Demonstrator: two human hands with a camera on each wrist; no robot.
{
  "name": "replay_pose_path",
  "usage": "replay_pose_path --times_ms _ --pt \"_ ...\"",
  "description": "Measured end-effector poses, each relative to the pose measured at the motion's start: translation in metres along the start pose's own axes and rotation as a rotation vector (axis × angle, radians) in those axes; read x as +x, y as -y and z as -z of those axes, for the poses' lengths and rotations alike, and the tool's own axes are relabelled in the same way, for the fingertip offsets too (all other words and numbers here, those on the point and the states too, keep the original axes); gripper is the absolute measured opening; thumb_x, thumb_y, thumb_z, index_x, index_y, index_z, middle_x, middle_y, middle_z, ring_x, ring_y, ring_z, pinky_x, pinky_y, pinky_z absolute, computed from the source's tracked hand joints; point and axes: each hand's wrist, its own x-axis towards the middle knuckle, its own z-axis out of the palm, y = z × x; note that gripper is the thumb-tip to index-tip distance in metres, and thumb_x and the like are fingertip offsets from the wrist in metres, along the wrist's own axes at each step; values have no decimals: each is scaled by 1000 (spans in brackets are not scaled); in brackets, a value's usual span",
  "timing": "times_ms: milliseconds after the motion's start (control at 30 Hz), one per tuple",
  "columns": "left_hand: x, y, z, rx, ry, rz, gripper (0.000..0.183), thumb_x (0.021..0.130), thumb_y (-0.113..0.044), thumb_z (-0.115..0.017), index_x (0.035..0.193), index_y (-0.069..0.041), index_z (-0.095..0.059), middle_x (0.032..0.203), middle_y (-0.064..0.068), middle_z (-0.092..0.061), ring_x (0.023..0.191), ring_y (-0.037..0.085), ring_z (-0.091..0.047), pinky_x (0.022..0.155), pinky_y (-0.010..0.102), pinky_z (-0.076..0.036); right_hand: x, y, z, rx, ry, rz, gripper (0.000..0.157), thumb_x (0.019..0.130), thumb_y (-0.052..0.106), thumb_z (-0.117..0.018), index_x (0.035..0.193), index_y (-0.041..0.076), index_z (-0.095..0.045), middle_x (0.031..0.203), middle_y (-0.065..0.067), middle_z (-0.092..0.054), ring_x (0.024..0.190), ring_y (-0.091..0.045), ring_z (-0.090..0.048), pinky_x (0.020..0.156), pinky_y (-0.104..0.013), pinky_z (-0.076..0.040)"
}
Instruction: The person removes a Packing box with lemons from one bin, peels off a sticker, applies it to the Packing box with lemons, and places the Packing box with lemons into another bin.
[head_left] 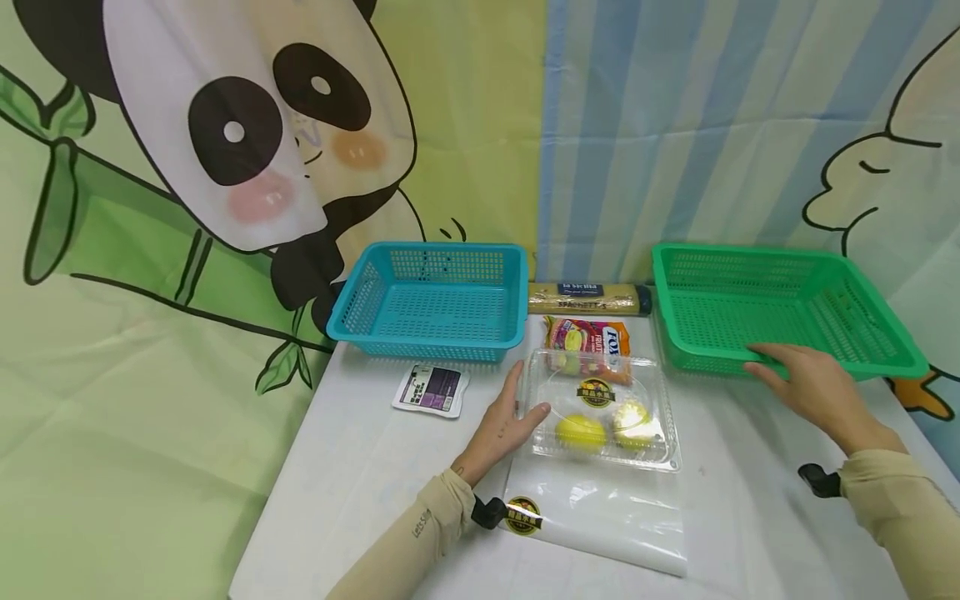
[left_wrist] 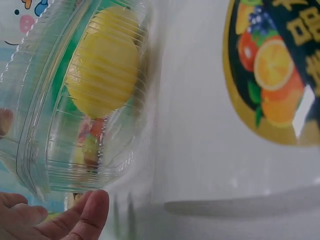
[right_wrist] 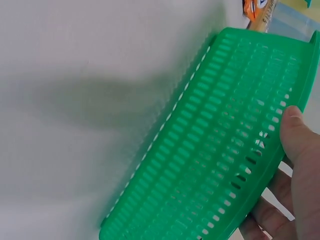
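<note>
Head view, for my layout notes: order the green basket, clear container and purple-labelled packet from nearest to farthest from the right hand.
1. Green basket: right hand holds its near rim.
2. Clear container: left of that hand.
3. Purple-labelled packet: farther left, beyond the container.

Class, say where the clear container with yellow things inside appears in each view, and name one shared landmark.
Head: the clear container is just right of centre, beside the left hand.
Left wrist: upper left, yellow showing through.
Right wrist: not in it.
Landmark: the white tabletop, in all three.
</note>
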Motion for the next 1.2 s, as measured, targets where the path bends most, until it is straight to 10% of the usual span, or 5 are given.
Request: replay_pose_path --times_ms 867,1033,1200 --pt "-2 -7 -4 -9 -1 -3 74 101 -42 -54 164 -32 -15 169 2 -23 146 41 -38 115 61 -35 -1 -7 4 -56 74 -35 46 100 35 -64 127 -2 -66 121 -37 -64 102 -58 -60 79 -68 -47" --pt "-4 -12 -3 -12 -10 17 70 103 -37 -51 163 -33 -16 165 9 -33 95 29 -69 95 53 -50 -1 -5 5 -53 59 -35 45 101 35 -63 127 -2 -66 121 -37 -64 104 -58 -59 81 -69 -46" --pt "-5 -13 -3 -12 -2 21 68 103 -36 -50 163 -34 -18 127 23 -62 55 16 -59 64 36 -49 -2 -5 3 -48 54 -42 46 101 36 -63 126 -2 -66 121 -37 -63 106 -60 -57 82 -70 -45"
